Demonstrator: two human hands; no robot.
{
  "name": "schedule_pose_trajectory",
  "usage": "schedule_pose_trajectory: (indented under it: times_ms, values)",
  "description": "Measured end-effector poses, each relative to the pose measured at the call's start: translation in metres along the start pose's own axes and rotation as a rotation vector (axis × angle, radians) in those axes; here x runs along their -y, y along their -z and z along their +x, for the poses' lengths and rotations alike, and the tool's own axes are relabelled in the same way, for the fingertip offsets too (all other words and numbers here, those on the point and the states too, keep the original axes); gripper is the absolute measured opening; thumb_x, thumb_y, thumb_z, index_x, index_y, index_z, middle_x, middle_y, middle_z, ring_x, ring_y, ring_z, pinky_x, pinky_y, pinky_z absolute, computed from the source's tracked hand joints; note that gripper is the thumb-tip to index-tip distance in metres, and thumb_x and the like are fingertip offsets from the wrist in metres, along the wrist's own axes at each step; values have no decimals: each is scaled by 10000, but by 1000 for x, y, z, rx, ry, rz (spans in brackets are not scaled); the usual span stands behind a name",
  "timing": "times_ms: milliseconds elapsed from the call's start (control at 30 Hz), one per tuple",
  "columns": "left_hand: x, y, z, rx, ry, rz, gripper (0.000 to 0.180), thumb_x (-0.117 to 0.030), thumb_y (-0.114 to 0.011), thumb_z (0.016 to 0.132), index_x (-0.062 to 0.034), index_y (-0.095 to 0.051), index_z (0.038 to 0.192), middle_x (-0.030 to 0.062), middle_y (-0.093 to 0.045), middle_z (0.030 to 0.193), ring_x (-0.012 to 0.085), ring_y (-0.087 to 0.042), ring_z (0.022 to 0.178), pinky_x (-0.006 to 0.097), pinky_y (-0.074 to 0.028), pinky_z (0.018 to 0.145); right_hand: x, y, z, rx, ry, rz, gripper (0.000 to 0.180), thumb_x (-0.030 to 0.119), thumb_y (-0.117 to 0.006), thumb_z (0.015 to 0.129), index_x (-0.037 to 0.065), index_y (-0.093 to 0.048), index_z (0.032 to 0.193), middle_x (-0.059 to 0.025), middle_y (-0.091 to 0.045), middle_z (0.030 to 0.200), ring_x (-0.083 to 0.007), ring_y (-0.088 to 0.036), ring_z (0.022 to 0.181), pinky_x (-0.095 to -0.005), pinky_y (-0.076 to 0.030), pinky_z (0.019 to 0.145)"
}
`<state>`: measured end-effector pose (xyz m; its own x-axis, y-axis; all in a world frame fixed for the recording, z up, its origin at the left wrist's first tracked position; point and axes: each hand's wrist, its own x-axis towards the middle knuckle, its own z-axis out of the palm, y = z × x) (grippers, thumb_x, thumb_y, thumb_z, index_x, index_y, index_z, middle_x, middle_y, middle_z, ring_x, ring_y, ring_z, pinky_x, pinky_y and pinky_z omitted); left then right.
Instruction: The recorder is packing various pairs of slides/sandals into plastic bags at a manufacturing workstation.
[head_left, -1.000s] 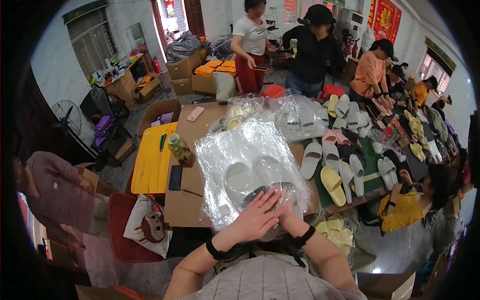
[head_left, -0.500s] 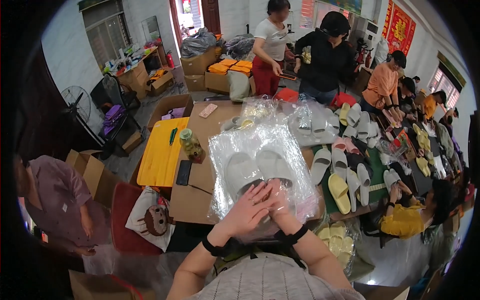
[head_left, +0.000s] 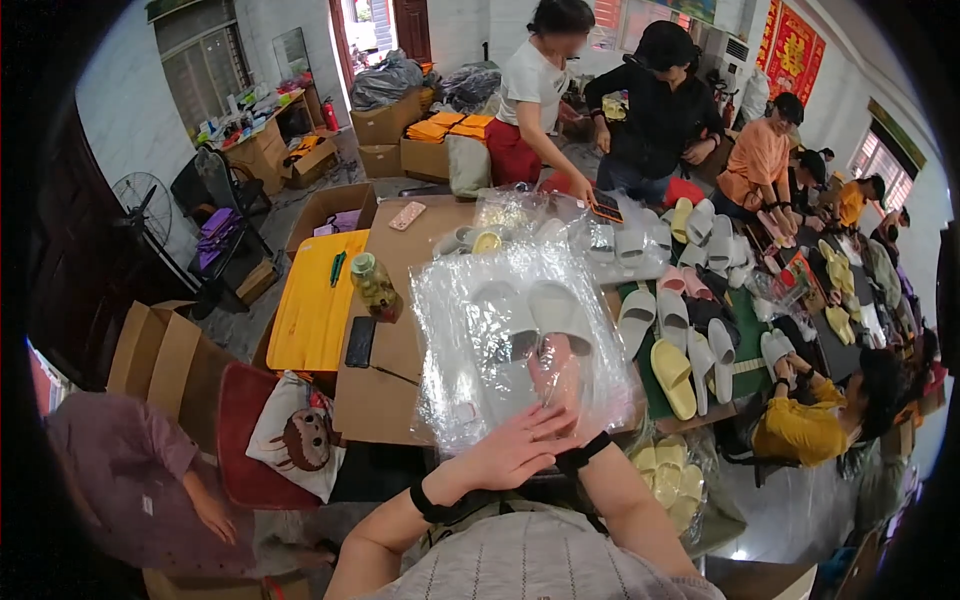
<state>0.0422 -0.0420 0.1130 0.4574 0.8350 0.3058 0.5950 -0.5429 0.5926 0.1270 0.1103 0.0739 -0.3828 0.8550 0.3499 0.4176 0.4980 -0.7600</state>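
A pair of pale grey slippers lies in a large clear plastic bag on the table before me: a left slipper (head_left: 503, 308) and a right slipper (head_left: 562, 308). My right hand (head_left: 556, 378) reaches up under the shiny film, its fingers stretched toward the near end of the right slipper. Glare and plastic blur its fingertips. Flat across the near part of the clear bag (head_left: 445, 340), my left hand (head_left: 525, 442) spreads its fingers and grips nothing. It lies beside my right wrist and partly overlaps it.
Left of the bag are a phone (head_left: 360, 342), a jar (head_left: 376, 288) and a yellow stack (head_left: 315, 305). Loose slippers, including a yellow slipper (head_left: 672, 380), crowd the right side. A red chair (head_left: 250, 430) holds a cushion. Co-workers stand and sit around.
The slippers have slid farther from me inside the bag, and my right hand has gone forward. My left hand has drawn back toward me. A co-worker's hand has brought a phone over the slippers.
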Motion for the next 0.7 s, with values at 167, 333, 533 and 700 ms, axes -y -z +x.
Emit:
schedule_pose_trajectory:
  times_ms: [167, 333, 533, 700]
  values:
    - [-21, 5, 9, 2, -27, 0, 465, -257, -501, 1022, -174, -494, 1479, 106, -332, 1611, 319, -260, 1503, 518, -147, 1236, -33, -16, 25, -80, 155, -161, 244, 171, -636, 910, -23, -539, 1024, -265, -540, 1019, -472, -543, 938, -520, -444, 785]
    - [-1, 14, 2, -113, -28, -62, 549, -374, -587, 973, -142, -506, 1464, 152, -332, 1604, 377, -279, 1487, 505, -175, 1224, -38, -25, 10, 70, 101, -136, 387, 163, -708, 851, -7, -545, 1157, -245, -544, 1094, -447, -566, 974, -495, -487, 786]
    - [54, 10, -18, -460, 261, 70, 570, -354, -656, 931, -124, -527, 1437, 245, -306, 1588, 505, -240, 1461, 535, -270, 1178, -27, 51, -87, 328, 359, -135, 522, 152, -725, 843, 45, -573, 1331, -207, -559, 1258, -386, -555, 1138, -442, -505, 904]
    - [78, 12, -14, -479, 555, 229, 653, -453, -645, 934, -112, -482, 1466, 303, -208, 1602, 525, -152, 1478, 543, -242, 1185, 35, 155, -75, 1040, -163, 472, 217, 178, -736, 894, 12, -735, 1035, -115, -717, 918, -172, -677, 848, -302, -532, 748]
